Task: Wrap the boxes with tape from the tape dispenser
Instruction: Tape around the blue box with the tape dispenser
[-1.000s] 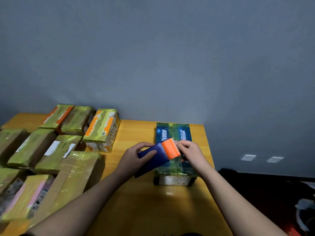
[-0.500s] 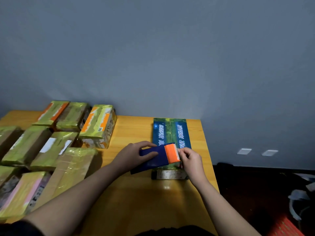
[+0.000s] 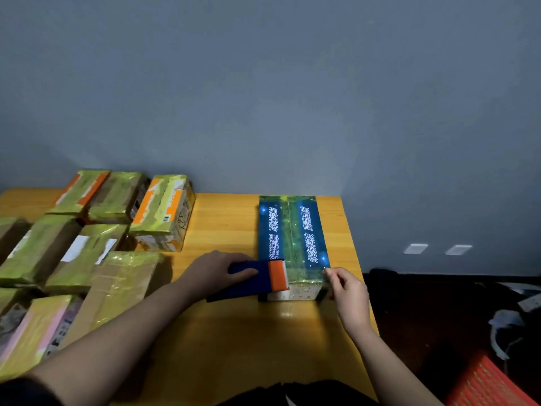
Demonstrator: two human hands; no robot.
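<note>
Right hand (image 3: 348, 294) is now drawing tape off the dispenser (image 3: 254, 279) across the blue box (image 3: 292, 232) — near end, table's right side.
Left hand (image 3: 215, 271) is gripping the dispenser body; right fingers are pinching the thin, clingy tape end — likely light, rigid carton, best steadied at its corners.

Blue box (image 3: 292, 230) bears white characters, seemingly Chinese.

A single head-worn camera looks forward and down from the person's seat, close over the near edge of the table (image 3: 234, 332). It faces the grey wall (image 3: 263, 98) behind the table, with dark floor (image 3: 424, 303) at right.
</note>
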